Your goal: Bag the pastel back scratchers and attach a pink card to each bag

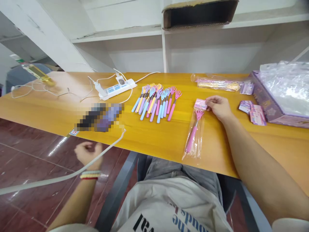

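Note:
My right hand (219,106) rests on the wooden table (154,135) and pinches the pink card header (201,104) of a clear plastic bag (193,137). Inside that bag lies a pink claw-shaped back scratcher (193,133). The bag lies flat, pointing toward the table's near edge. My left hand (88,153) hangs below the table edge at the left, fingers loosely curled with nothing in them, just beside a white cable (60,177). A row of several loose pastel scratchers (156,101) lies to the left of the bag.
A white power strip (117,88) with cables sits behind the scratchers. A blurred dark and purple object (100,116) lies near the front edge. Pink header cards (253,111), a purple box (270,103) with plastic, and bagged items (218,84) are at right. A cardboard box (198,14) sits on the shelf.

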A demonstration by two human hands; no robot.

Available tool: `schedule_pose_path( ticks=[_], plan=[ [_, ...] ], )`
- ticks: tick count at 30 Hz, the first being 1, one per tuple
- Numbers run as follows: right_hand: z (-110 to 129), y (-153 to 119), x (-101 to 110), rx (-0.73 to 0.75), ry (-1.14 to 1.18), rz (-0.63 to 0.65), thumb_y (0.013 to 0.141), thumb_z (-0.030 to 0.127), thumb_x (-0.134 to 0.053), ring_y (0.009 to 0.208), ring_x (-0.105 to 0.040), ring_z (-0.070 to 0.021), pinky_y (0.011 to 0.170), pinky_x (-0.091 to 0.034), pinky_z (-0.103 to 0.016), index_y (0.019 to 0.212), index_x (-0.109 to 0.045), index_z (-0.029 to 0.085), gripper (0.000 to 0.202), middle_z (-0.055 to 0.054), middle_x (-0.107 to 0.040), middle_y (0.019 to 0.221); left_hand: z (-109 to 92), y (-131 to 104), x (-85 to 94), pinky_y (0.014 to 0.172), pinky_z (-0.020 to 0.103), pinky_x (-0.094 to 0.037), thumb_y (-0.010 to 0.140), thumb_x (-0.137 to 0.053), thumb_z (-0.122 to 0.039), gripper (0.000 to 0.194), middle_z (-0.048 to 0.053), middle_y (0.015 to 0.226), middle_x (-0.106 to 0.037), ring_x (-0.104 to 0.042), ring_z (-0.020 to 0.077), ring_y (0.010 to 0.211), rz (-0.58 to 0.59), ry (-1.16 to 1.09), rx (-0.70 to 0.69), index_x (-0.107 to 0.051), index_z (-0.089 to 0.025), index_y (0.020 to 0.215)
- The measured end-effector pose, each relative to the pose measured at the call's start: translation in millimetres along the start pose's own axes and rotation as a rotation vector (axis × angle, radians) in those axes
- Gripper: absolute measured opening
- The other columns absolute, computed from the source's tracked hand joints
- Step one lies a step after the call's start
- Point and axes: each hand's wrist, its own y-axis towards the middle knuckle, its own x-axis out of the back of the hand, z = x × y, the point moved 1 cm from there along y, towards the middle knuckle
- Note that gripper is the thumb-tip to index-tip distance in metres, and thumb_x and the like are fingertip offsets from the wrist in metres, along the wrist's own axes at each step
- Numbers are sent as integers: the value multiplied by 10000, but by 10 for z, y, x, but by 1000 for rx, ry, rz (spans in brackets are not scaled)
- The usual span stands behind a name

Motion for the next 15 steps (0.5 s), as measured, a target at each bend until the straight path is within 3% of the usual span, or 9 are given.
schedule_pose_path(
  ticks=[1,2,5,7,9,11,13,15],
  plan=[
    [2,-1,-2,1,-2,1,618,118,-665,403,-489,-91,394,-387,-213,681,-605,165,98,10,-578,516,-164,-206,31,677,340,-401,655,-615,-265,204,-11,668,-436,-447,157,665,31,-47,-97,-450,-167,725],
    [4,-2,-4,4,-5,3,619,120,-664,402,-487,-92,393,-386,-217,678,-604,164,95,7,-577,518,-353,-403,66,651,310,-399,660,-616,-224,163,-12,643,-456,-453,142,636,135,-148,-220,-466,-168,687],
    [10,-7,-17,25,-29,-6,625,150,-672,396,-478,-95,388,-379,-229,685,-605,168,92,6,-573,521,-990,-844,196,601,271,-393,688,-571,-107,100,-11,592,-480,-469,125,602,575,-588,-567,-502,-178,674],
    [11,-14,-28,53,-52,-23,627,185,-681,397,-473,-96,392,-381,-238,706,-613,169,105,3,-581,540,-1406,-925,274,585,278,-386,691,-559,-95,100,-6,590,-495,-460,127,587,645,-803,-668,-523,-181,728],
    [9,-23,-42,84,-71,-29,626,216,-684,408,-475,-95,400,-387,-243,731,-623,164,131,-6,-602,580,-1813,-844,293,592,280,-396,687,-565,-89,153,6,634,-530,-474,129,607,671,-922,-725,-533,-181,805],
    [9,-33,-58,111,-94,-12,626,247,-680,422,-481,-92,409,-395,-242,748,-634,156,159,-18,-623,616,-2232,-645,233,611,270,-410,698,-563,-96,181,7,670,-551,-489,124,628,626,-1007,-772,-527,-184,852],
    [11,-44,-71,127,-115,15,625,282,-676,431,-483,-88,412,-398,-236,764,-644,149,194,-25,-637,638,-2671,-393,57,677,274,-435,735,-551,-136,152,28,737,-568,-523,135,706,621,-965,-772,-530,-178,880],
    [16,-55,-79,142,-126,39,620,308,-676,435,-481,-84,417,-400,-231,776,-656,145,226,-30,-649,653,-3100,-129,-238,737,279,-437,765,-522,-163,98,33,772,-575,-535,139,759,583,-901,-720,-539,-175,861]
  ],
)
